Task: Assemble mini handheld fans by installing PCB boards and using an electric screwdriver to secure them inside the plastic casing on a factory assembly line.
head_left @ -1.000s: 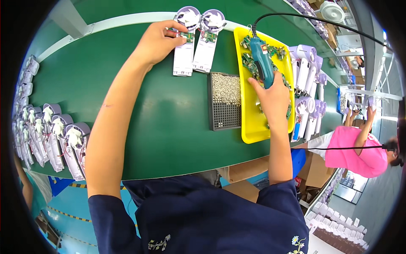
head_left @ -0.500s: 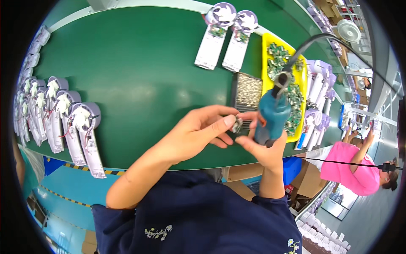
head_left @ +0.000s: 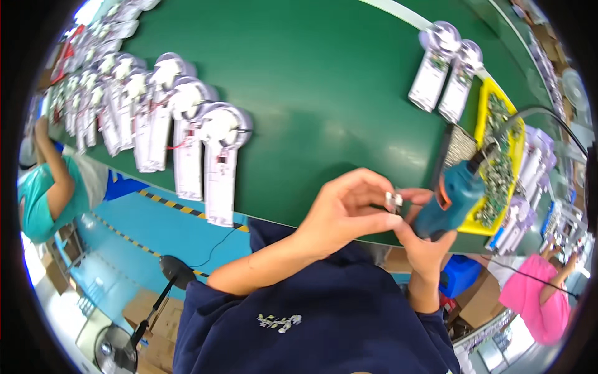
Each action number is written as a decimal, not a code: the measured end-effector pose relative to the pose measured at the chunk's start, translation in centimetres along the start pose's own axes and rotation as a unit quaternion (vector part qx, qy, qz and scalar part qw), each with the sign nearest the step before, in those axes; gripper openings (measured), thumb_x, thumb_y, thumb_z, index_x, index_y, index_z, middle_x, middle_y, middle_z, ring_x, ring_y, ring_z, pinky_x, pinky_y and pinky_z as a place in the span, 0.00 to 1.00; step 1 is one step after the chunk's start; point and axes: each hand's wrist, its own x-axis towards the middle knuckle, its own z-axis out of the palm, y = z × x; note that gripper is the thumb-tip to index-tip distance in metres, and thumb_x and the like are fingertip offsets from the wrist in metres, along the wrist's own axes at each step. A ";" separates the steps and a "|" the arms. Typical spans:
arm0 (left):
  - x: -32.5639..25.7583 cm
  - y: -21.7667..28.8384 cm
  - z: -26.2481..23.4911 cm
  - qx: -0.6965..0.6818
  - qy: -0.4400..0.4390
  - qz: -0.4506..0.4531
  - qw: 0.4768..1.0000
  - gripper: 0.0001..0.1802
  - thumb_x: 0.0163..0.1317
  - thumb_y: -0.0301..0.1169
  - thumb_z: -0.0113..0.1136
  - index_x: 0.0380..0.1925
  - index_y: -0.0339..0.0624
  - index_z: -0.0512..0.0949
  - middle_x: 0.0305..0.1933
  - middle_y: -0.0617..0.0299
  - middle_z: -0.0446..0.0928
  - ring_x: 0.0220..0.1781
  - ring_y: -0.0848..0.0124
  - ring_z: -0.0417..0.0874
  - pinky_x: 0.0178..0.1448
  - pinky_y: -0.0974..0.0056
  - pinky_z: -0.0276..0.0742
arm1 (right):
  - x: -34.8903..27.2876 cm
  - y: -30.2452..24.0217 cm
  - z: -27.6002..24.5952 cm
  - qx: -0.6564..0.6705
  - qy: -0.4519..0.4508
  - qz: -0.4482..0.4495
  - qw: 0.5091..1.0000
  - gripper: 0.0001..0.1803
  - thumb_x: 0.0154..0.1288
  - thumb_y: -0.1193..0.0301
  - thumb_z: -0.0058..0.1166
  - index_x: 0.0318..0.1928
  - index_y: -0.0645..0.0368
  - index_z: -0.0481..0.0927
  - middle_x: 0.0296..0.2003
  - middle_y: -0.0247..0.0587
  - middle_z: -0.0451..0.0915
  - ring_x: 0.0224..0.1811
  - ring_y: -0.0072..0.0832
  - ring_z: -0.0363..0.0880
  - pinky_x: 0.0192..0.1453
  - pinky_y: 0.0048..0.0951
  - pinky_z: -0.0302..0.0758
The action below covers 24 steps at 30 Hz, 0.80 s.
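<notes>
Between the thumb and fingers of my left hand (head_left: 349,212) is a small whitish, silvery part (head_left: 393,200), too blurred to name closely. My right hand (head_left: 427,249) is wrapped round a teal electric screwdriver (head_left: 453,193), tilted, with a dark cord at its upper end. The right fingertips reach over to the small part and seem to touch it. Both hands are close together above the front edge of the green table (head_left: 299,168). The screwdriver hides some of the right fingers.
To the right stands a yellow tray (head_left: 493,227) of small green circuit boards, beside a dark box of screws (head_left: 460,146). White-and-lilac fan housings (head_left: 219,181) line the left; two more (head_left: 430,81) lie at the back. A person in teal (head_left: 53,202) and one in pink (head_left: 532,293) are nearby.
My view has swung left, so the table's contents appear farther right and more fan housings show. The hands stay together, still holding the small part and the screwdriver.
</notes>
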 end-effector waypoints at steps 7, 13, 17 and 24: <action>-1.4 0.1 -0.3 0.047 0.062 -0.045 0.996 0.22 0.63 0.17 0.64 0.58 0.34 0.75 0.53 0.56 0.80 0.55 0.70 0.81 0.58 0.64 0.82 | -1.0 0.4 0.5 0.020 0.036 0.053 0.998 0.36 0.48 0.85 0.71 0.60 0.69 0.71 0.46 0.50 0.81 0.29 0.16 0.73 0.30 0.17 0.69; -2.2 0.4 -1.0 0.026 0.037 -0.091 0.995 0.23 0.62 0.17 0.64 0.58 0.33 0.74 0.53 0.55 0.80 0.55 0.68 0.82 0.60 0.63 0.81 | -1.6 0.4 0.6 0.015 0.003 0.078 0.997 0.29 0.49 0.83 0.72 0.54 0.68 0.77 0.43 0.43 0.83 0.33 0.18 0.76 0.38 0.22 0.74; -5.2 3.3 0.5 0.474 0.085 0.161 0.861 0.28 0.53 0.23 0.74 0.56 0.37 0.78 0.34 0.62 0.79 0.34 0.74 0.82 0.39 0.69 0.79 | -1.8 0.2 0.4 0.039 0.044 0.121 0.991 0.28 0.50 0.84 0.69 0.53 0.69 0.77 0.45 0.45 0.82 0.32 0.18 0.76 0.36 0.21 0.74; -10.4 12.8 -3.7 0.807 0.266 0.256 0.461 0.24 0.47 0.11 0.61 0.48 0.38 0.81 0.36 0.58 0.73 0.38 0.62 0.73 0.42 0.62 0.71 | -0.9 0.8 0.3 0.121 0.028 0.195 0.973 0.23 0.55 0.86 0.62 0.53 0.69 0.77 0.37 0.39 0.80 0.27 0.14 0.74 0.26 0.16 0.68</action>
